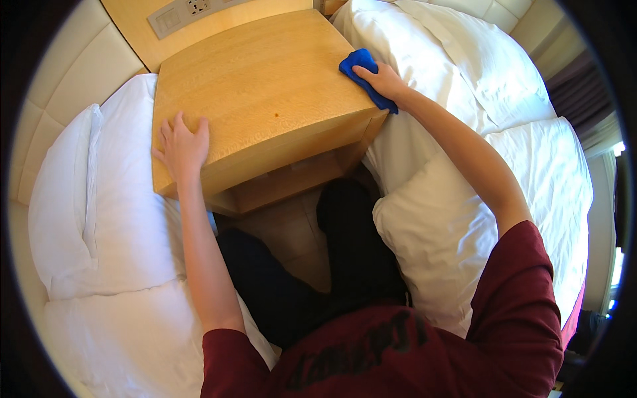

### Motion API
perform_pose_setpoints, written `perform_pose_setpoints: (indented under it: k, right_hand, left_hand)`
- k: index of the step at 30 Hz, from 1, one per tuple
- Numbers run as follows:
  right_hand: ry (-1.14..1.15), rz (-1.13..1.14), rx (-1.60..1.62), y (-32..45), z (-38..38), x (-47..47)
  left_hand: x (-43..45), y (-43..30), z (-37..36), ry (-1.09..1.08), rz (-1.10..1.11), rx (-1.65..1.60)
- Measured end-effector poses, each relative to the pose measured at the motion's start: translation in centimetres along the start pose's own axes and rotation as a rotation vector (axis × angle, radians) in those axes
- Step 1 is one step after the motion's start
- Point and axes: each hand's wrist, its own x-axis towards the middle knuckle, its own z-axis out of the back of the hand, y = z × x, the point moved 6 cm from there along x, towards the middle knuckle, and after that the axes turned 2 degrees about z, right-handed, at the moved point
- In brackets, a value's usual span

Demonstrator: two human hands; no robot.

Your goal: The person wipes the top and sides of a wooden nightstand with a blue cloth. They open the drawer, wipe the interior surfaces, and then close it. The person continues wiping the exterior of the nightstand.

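A wooden nightstand with an open shelf below its top stands in front of me. My right hand holds a folded blue cloth at the right edge of the top, and part of the cloth hangs over that edge near the front corner. On the left part of the top rests my left hand, fingers spread, with nothing in it. A small brown spot shows on the wood near the front edge, between my hands.
White bedding lies close on the left, and a second bed with rumpled white bedding is on the right. Behind the nightstand, a wall panel carries switches and a socket. My legs are before the open shelf, above a tiled floor.
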Motion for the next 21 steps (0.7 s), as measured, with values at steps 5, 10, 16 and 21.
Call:
perform_pose_setpoints:
  k: [5, 10, 16, 21]
  right_hand:
    - [-0.198, 0.042, -0.028, 1.1, 0.8, -4.4]
    - [-0.465, 0.321, -0.125, 3.5, -0.1, -10.6]
    - [-0.143, 0.93, -0.415, 9.2, -5.4, -15.1]
    - [-0.099, 1.212, -0.649, 11.6, -10.1, -15.7]
  left_hand:
    - [0.0, 0.1, 0.2, 0.009, 0.002, -0.015]
    - [0.0, 1.2, 0.8, -0.259, -0.079, -0.222]
    - [-3.2, 1.9, 2.2, -0.703, -0.312, -0.382]
    - [-10.7, 0.0, -0.4, -0.735, -0.279, -0.565]
